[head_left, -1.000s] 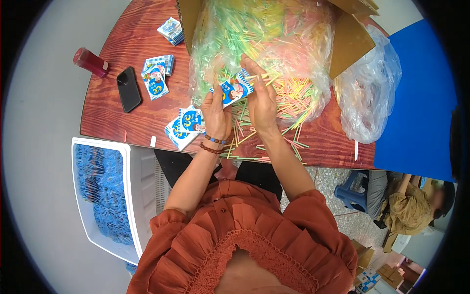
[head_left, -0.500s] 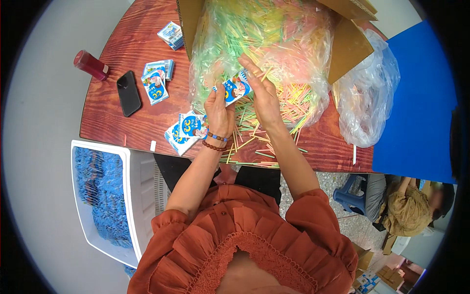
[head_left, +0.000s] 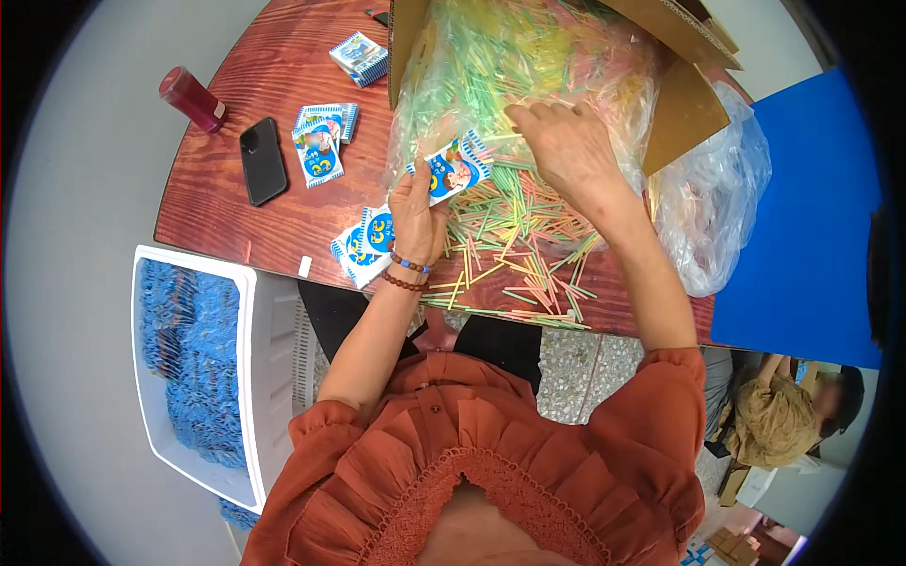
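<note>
My left hand (head_left: 415, 217) is closed on the near end of a small blue-and-white packet (head_left: 459, 172), which it holds tilted above the table. My right hand (head_left: 571, 151) is up and to the right of that packet, fingers curled together over a heap of thin coloured straws (head_left: 524, 209). A pale straw (head_left: 505, 138) sticks out from its fingertips toward the packet's far end. More packets (head_left: 363, 247) lie beside my left wrist. Behind the hands, a clear plastic bag (head_left: 528, 57) full of green, yellow and pink straws spills out of a cardboard box (head_left: 692, 118).
On the table's left are a phone (head_left: 263, 162), a red bottle (head_left: 192, 99), overlapping packets (head_left: 321, 151) and a packet stack (head_left: 359, 58). A white bin (head_left: 250, 368) with blue packets stands lower left. Rightward are a crumpled clear bag (head_left: 703, 198), a blue panel (head_left: 802, 208) and a seated person (head_left: 779, 415).
My right hand has moved away from the packet, to the right, and its fingers have curled in. My left hand still holds the packet. The whole view has shifted slightly.
</note>
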Available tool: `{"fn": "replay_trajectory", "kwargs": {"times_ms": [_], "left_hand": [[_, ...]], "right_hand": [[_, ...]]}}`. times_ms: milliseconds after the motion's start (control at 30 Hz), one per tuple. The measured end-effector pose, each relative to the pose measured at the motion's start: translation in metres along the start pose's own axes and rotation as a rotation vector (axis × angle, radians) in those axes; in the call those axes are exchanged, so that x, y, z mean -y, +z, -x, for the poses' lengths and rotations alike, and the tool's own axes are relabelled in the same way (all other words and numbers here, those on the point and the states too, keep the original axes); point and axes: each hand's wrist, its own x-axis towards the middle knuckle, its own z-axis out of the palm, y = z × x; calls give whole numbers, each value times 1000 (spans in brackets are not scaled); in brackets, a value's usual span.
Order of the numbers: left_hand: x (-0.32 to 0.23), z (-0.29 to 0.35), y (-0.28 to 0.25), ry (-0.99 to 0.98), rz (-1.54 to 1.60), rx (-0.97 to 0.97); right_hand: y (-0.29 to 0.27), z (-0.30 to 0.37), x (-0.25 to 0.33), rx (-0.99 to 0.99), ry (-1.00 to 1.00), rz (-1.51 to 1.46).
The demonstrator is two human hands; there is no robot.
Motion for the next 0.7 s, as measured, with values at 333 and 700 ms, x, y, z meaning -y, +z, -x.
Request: {"fn": "replay_trajectory", "kwargs": {"times_ms": [333,700], "left_hand": [[-62,16,-38,-10,140,16],[-146,22,-99,92,379,90]], "right_hand": [[-9,-59,93,-69,-305,-137],[28,-82,216,232,172,-919]]}}
